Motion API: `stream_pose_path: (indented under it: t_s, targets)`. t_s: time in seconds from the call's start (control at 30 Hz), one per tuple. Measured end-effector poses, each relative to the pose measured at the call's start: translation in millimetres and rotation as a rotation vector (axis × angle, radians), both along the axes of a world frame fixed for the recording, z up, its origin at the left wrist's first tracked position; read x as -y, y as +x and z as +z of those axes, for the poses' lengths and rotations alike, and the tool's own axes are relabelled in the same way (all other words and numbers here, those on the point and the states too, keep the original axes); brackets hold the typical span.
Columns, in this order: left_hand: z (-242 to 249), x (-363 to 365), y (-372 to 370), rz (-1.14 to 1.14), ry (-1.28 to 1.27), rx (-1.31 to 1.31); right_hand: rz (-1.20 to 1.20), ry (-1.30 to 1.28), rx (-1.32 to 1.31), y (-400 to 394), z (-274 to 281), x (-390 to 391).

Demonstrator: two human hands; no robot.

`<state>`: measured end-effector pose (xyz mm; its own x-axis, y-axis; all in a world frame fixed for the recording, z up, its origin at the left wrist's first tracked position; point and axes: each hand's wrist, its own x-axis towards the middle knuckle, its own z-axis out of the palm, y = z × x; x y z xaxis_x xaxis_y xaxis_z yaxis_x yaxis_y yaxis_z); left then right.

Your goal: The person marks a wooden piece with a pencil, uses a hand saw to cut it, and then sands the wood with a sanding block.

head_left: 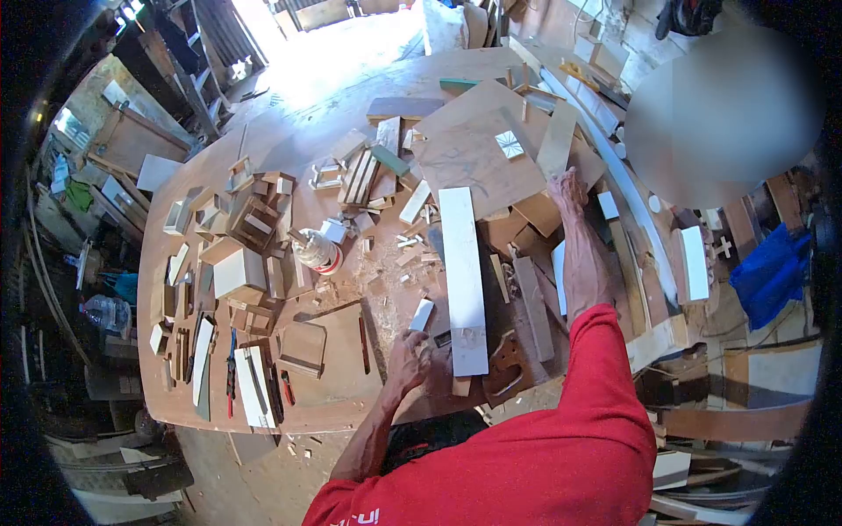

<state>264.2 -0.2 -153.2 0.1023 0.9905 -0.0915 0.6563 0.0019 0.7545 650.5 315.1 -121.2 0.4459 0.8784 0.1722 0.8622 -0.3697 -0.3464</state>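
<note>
My left hand [408,359] is low over the middle of the workbench, its fingers curled at the near end of a small pale wooden block [422,315]. Stretched far forward, my right hand [569,190] has its fingers closed at the lower end of a flat wooden board [558,140]. That board rests at the edge of a large thin plywood sheet [456,145], where a small square with a star pattern [509,145] lies. Between my arms a long pale plank [463,280] lies lengthwise.
A glue bottle [317,252] stands left of centre among wood scraps. Small wooden boxes [239,273] crowd the bench's left side. Pliers [231,373] and a red-handled tool [287,387] lie near the front edge. A blue cloth [770,273] hangs at the right.
</note>
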Motion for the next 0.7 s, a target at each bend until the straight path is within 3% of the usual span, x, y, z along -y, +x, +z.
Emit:
stream_pose_path:
  t_s: [0.47, 0.7]
  targets:
    - [7.5, 4.9, -6.2, 0.117, -0.065, 0.089, -0.127, 0.111, 0.000, 20.3, 5.6, -16.6]
    - [19.6, 6.4, -8.1, 0.083, -0.078, 0.091, -0.180, 0.420, -0.018, 9.9, 41.0, 9.8]
